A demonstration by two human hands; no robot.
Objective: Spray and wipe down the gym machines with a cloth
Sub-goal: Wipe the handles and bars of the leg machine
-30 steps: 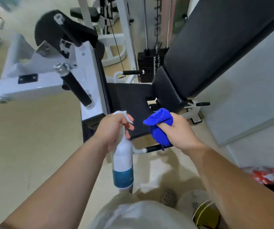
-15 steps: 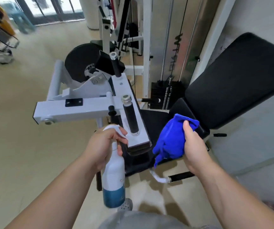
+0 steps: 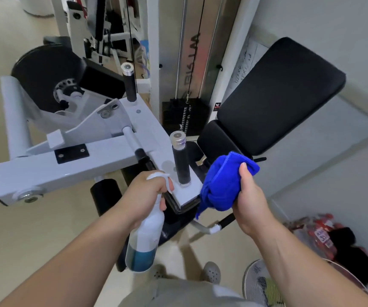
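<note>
A white gym machine arm [image 3: 85, 156] with two upright black handles stands in front of me; the nearer handle [image 3: 180, 162] rises from its end plate. Behind it are a black seat and a tilted black backrest [image 3: 276, 100]. My left hand [image 3: 144, 196] grips a white spray bottle [image 3: 145, 238] with blue liquid at its bottom, a finger on the trigger, nozzle close to the nearer handle's base. My right hand [image 3: 250, 200] holds a bunched blue cloth [image 3: 223, 185] just right of the end plate, beside that handle.
A black weight stack [image 3: 185, 116] with cable and guide rods stands behind the seat. A grey wall runs along the right. A white floor fan [image 3: 260, 282] and red packages [image 3: 320, 231] lie at the lower right. Beige floor stretches to the left.
The view has closed in on the machine arm and its handles. My left hand with the bottle stays by the end plate; my right hand has brought the cloth closer to the nearer handle.
</note>
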